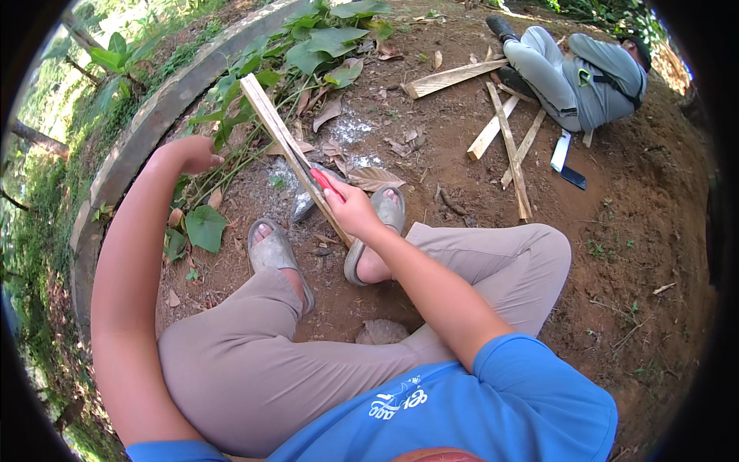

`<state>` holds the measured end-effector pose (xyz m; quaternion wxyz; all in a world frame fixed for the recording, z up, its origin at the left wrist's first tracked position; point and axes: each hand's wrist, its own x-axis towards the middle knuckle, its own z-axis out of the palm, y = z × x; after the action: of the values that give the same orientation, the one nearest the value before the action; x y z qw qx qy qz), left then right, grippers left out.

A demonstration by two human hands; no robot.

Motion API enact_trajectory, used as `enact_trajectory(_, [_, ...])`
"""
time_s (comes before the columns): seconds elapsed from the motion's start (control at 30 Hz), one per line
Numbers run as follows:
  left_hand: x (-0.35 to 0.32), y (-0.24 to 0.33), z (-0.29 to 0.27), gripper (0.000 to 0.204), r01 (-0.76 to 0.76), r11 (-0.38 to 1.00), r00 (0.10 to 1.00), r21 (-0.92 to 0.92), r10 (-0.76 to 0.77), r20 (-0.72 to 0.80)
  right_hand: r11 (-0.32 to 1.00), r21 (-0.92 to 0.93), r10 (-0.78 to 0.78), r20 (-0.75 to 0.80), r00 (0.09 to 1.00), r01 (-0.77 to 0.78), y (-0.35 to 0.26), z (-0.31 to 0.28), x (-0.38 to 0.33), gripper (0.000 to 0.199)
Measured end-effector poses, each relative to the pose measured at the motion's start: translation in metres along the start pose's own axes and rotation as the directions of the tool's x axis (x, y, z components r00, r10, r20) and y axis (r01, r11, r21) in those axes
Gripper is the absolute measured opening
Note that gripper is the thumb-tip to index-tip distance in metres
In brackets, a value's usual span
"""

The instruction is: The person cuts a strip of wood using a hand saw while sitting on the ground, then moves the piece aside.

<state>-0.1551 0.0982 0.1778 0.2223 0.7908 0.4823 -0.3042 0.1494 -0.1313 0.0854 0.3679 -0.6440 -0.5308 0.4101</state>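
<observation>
My right hand [356,209] is closed around the red handle [327,183] of a tool, whose narrow dark metal part lies along a long wooden strip [265,108]. The strip slants up and to the left, its lower end near my right sandal [389,209]. A lengthwise gap shows in the wood by the metal. Whether my fingers also grip the strip is hidden. My left hand [198,154] hangs apart from the wood, over leafy vines [239,146]. Its fingers are curled in, and what they hold, if anything, cannot be made out.
Several wooden strips [508,142] lie crossed on the soil, before a seated person in grey [596,85]. A dark phone [573,178] and a white flat object [561,151] lie nearby. A curved concrete edge [138,131] runs along the left. Dry leaves [375,179] and white powder surround my feet.
</observation>
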Motion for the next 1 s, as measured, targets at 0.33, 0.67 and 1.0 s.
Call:
enact_trajectory(0.33, [-0.008, -0.009, 0.002, 0.064, 0.061, 0.998, 0.998, -0.017, -0.061, 0.016, 0.999, -0.045, -0.016, 0.047, 0.999, 0.019, -0.043, -0.043, -0.056, 0.048])
enact_trajectory(0.67, [-0.010, 0.015, -0.005, 0.060, 0.040, 0.999, 0.999, -0.035, -0.040, -0.007, 1.000, -0.030, 0.000, 0.022, 1.000, 0.000, -0.003, -0.006, -0.003, 0.047])
enact_trajectory(1.0, [-0.006, -0.003, 0.002, 0.063, 0.069, 0.998, 0.998, 0.000, -0.069, -0.001, 1.000, 0.012, -0.002, 0.038, 0.999, 0.002, -0.008, -0.026, -0.034, 0.047])
